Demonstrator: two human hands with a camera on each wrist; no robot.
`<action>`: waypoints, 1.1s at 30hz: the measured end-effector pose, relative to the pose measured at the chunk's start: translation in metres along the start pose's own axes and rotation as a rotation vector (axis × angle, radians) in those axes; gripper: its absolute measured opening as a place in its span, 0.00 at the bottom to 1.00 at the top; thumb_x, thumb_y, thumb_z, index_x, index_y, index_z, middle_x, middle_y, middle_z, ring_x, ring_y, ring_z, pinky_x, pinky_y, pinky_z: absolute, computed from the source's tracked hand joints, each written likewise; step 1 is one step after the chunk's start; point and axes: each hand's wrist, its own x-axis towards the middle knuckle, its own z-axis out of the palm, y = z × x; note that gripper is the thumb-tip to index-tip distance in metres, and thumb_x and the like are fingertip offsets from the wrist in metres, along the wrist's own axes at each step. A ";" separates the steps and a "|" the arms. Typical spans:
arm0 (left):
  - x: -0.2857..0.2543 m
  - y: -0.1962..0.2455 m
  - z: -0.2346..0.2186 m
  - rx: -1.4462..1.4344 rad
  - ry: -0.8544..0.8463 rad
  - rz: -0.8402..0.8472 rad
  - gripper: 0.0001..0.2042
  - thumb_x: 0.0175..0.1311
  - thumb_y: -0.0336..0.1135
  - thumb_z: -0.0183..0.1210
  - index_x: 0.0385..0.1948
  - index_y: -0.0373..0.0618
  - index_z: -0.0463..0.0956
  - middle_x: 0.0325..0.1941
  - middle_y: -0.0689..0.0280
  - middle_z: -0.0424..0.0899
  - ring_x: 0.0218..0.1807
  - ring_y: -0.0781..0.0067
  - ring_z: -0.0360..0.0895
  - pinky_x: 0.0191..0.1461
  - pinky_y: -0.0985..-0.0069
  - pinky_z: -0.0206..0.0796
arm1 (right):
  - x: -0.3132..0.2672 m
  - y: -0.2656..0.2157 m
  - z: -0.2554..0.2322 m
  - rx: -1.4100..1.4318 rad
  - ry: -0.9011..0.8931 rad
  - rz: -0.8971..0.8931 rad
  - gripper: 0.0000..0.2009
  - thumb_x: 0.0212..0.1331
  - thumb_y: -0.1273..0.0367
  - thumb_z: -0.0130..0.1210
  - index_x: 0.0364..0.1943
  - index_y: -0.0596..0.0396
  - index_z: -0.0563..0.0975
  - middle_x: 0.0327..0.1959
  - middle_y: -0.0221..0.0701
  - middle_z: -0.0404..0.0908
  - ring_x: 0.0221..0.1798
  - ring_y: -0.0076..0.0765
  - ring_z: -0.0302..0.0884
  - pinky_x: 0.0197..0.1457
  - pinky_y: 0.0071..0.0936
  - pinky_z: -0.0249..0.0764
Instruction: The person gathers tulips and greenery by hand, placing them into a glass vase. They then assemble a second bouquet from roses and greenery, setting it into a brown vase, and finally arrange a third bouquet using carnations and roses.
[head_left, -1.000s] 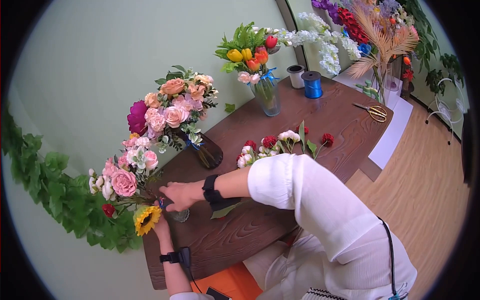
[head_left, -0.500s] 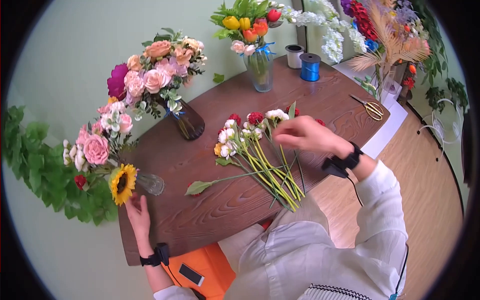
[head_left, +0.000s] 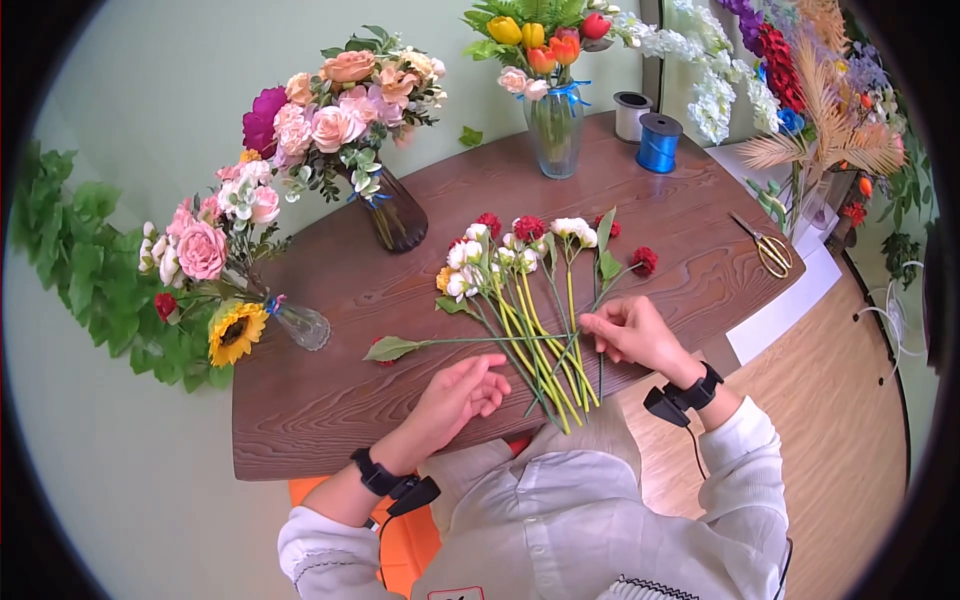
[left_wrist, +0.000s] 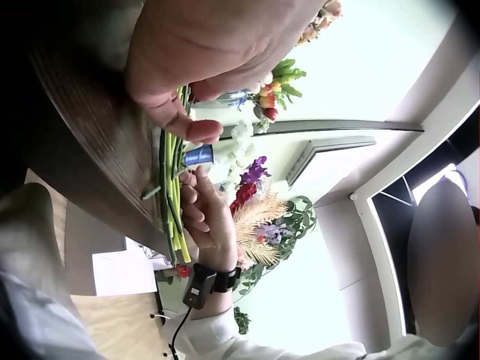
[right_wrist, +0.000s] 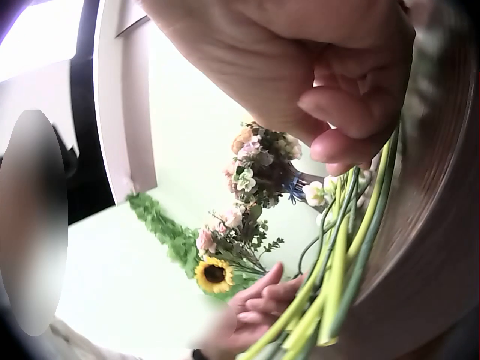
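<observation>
A loose bunch of flowers lies on the table, with white blooms (head_left: 465, 268), red blooms (head_left: 529, 229) and long green stems (head_left: 548, 365). To the left of the stems, my left hand (head_left: 455, 400) hovers with relaxed, slightly bent fingers and nothing in them. My right hand (head_left: 635, 335) is at the right side of the stems, fingers loosely bent, fingertips close beside them. In the right wrist view its thumb and fingers come near each other above the stems (right_wrist: 337, 262), with no flower visible between them. One leafy stem (head_left: 395, 348) lies crosswise over the bunch.
At the left, a small glass vase (head_left: 303, 328) leans with pink roses and a sunflower (head_left: 237, 333). Behind stand a dark vase (head_left: 398, 215) and a tulip vase (head_left: 556, 140). Blue ribbon spool (head_left: 659, 145), white spool (head_left: 631, 115) and scissors (head_left: 768, 250) are at the right.
My hands have left the small vase. The right went first to the bunch and is now lower by its stems; the left has moved right, toward the stems. The head view has shifted.
</observation>
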 end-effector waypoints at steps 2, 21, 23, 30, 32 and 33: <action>0.013 -0.001 0.004 -0.052 0.030 0.009 0.17 0.73 0.42 0.46 0.51 0.37 0.69 0.34 0.64 0.78 0.31 0.82 0.73 0.32 0.85 0.65 | 0.007 -0.001 0.001 0.228 -0.129 0.077 0.16 0.60 0.61 0.59 0.25 0.62 0.78 0.18 0.29 0.79 0.14 0.17 0.71 0.15 0.15 0.65; 0.065 0.026 0.027 1.187 0.412 0.511 0.11 0.54 0.33 0.61 0.33 0.39 0.68 0.14 0.56 0.76 0.22 0.51 0.78 0.31 0.59 0.70 | 0.065 -0.023 0.014 -0.740 0.099 -0.340 0.12 0.49 0.66 0.62 0.25 0.63 0.80 0.20 0.42 0.80 0.26 0.43 0.80 0.34 0.33 0.75; 0.063 0.028 0.021 1.163 0.436 0.511 0.09 0.53 0.29 0.56 0.35 0.39 0.69 0.17 0.53 0.77 0.26 0.48 0.79 0.36 0.57 0.71 | 0.065 -0.023 0.007 -0.678 0.092 -0.381 0.11 0.51 0.67 0.60 0.24 0.64 0.79 0.19 0.40 0.80 0.23 0.40 0.80 0.31 0.31 0.75; 0.063 0.041 0.016 1.445 0.497 0.645 0.07 0.57 0.35 0.58 0.28 0.41 0.78 0.12 0.62 0.76 0.18 0.60 0.76 0.28 0.63 0.69 | 0.046 -0.028 -0.014 -0.500 0.097 -0.024 0.12 0.54 0.69 0.57 0.23 0.67 0.77 0.15 0.35 0.79 0.13 0.26 0.75 0.21 0.25 0.73; 0.072 0.043 0.026 1.446 0.510 0.661 0.12 0.57 0.41 0.59 0.24 0.41 0.81 0.14 0.58 0.78 0.21 0.56 0.78 0.30 0.62 0.71 | 0.047 -0.030 -0.013 -0.611 0.068 0.030 0.11 0.52 0.68 0.60 0.23 0.65 0.78 0.18 0.38 0.81 0.19 0.35 0.79 0.26 0.30 0.76; 0.078 0.044 0.028 1.515 0.495 0.621 0.12 0.57 0.42 0.60 0.24 0.41 0.81 0.16 0.57 0.79 0.23 0.55 0.79 0.31 0.62 0.72 | 0.048 -0.025 -0.011 -0.612 0.075 0.032 0.11 0.52 0.68 0.60 0.23 0.65 0.78 0.18 0.38 0.81 0.19 0.35 0.79 0.26 0.30 0.76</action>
